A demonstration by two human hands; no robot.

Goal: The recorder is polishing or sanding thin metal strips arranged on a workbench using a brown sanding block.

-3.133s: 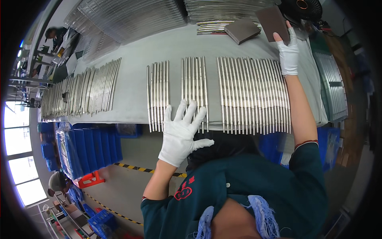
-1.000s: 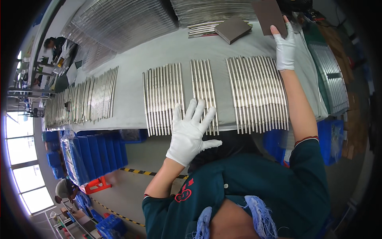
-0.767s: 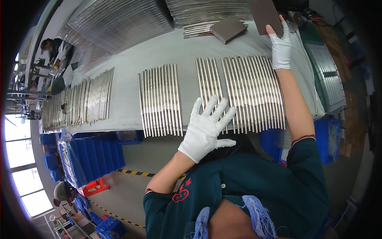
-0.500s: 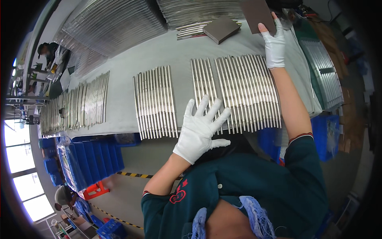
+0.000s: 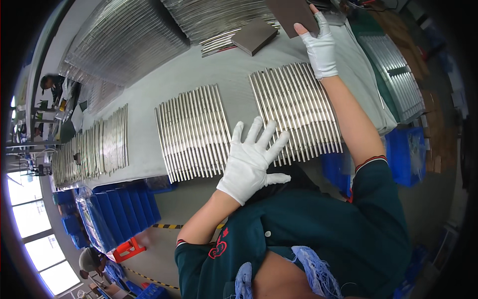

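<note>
- The left hand (image 5: 253,162), in a white glove, lies flat with all fingers spread wide and pinches nothing; its fingertips rest on the near ends of the right-hand row of metal rods (image 5: 296,112), at that row's left corner, while the palm hangs off the near edge of the grey table (image 5: 164,84)
- Just to the left of that palm, apart from it, lies the middle row of metal rods (image 5: 193,130), side by side and running away from the person; a bare strip of table shows between this row and the one under the fingertips
- The right hand (image 5: 318,45), also white-gloved, is stretched out to the far side of the right-hand row; its fingers are pressed against the lower edge of a dark brown flat block (image 5: 291,15), thumb on one side and fingers behind, so it pinches that block; how firmly I cannot tell
- Left of the right hand, near but not touching, a second dark block (image 5: 254,36) rests on a loose bundle of rods (image 5: 219,42)
- Far to the left of both hands a further row of rods (image 5: 92,147) lies on the same table
- Below the left forearm, under the table edge, stand blue plastic bins (image 5: 117,214); another blue bin (image 5: 406,154) sits to the right of the right elbow
- Beyond the right hand's far side, a stack of shiny rods (image 5: 393,74) lies on a green surface
</note>
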